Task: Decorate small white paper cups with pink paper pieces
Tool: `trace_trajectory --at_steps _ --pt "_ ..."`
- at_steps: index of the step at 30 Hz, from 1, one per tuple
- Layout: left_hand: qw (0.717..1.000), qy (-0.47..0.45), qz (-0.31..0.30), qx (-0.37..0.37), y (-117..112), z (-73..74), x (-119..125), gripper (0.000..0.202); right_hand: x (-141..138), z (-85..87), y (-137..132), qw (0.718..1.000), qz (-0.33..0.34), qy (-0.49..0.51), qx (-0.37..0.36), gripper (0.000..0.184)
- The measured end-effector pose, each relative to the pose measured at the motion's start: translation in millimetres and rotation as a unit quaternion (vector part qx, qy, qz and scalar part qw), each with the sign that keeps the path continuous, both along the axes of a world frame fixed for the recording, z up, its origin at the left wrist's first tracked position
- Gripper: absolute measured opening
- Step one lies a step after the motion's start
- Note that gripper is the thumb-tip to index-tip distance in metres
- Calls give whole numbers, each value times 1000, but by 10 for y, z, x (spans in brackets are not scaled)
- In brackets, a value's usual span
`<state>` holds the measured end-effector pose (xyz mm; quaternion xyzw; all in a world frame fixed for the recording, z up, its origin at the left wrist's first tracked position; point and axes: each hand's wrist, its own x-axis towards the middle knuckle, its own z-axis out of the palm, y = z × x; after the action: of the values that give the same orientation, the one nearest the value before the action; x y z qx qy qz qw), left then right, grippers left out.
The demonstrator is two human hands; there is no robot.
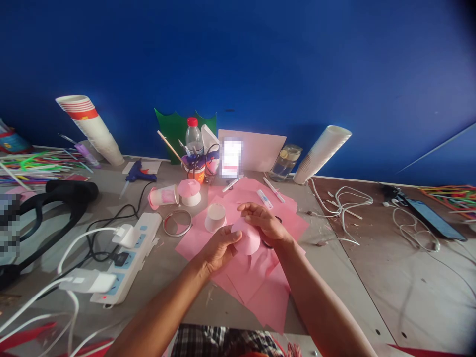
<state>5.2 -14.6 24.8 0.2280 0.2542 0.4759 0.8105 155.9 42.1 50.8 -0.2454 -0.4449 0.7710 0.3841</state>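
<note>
Between my two hands I hold a pink paper cone (pixel 247 239), low and wide, above several pink paper sheets (pixel 260 297). My left hand (pixel 222 248) grips its left edge, thumb on top. The fingers of my right hand (pixel 265 223) are bent over the cone's upper right side. Just beyond my left hand a cut-down white paper cup (pixel 215 217) stands upside down on the pink paper. Farther back a second pink cone (pixel 189 187) sits on a white cup base, beside a pink-trimmed cup (pixel 163 195) lying on its side. Part of a black-handled object shows behind my right wrist.
A power strip (pixel 126 263) with white plugs and cables lies at left, near a tape ring (pixel 177 222) and a blue glue gun (pixel 138 172). Tall cup stacks (pixel 322 153) lean on the blue wall. A glass jar (pixel 285 162), lit screen (pixel 231 158) and phone (pixel 433 218) are farther off.
</note>
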Motion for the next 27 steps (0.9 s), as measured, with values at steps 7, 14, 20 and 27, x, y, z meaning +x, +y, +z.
trace_trajectory --at_steps 7,14,20,27 --pt "1000 -15 12 19 -6 37 9 27 -5 -14 9 1000 -25 -2 -6 26" --pt "999 2 16 32 2 77 21 29 -32 16 15 994 -100 -2 -36 28" --pt "1000 -4 29 9 4 43 20 26 -36 5 27 994 -106 9 -38 29" --pt "999 13 15 39 -13 80 34 28 -44 4 40 990 -139 8 -31 28"
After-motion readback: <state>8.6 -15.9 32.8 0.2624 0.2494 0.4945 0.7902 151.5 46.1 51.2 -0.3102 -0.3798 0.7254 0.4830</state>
